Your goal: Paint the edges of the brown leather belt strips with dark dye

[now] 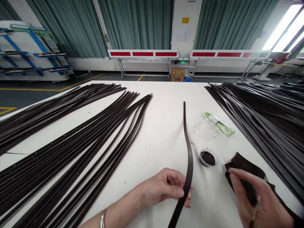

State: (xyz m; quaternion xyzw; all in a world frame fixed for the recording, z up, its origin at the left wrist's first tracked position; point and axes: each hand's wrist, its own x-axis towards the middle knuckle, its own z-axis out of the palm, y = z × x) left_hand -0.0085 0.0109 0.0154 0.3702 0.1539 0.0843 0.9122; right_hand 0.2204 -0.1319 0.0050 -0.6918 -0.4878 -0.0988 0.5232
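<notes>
My left hand [166, 188] pinches a long dark leather strap [189, 158] between thumb and fingers. The strap's far part curves away over the white table, and its near end runs out of view at the bottom. My right hand [258, 196], smeared by motion, is curled above a dark piece of leather [245, 166] at the right. A thin thing seems to be in its fingers, too blurred to name. Between the hands and a bit farther off stands a small cup of dark liquid [208, 157].
Bundles of dark straps [95, 133] spread over the left of the white table [163, 136], with another pile of straps [263, 126] at the right. Behind the cup lie a clear plastic lid [205, 129] and a green-and-white packet [219, 124].
</notes>
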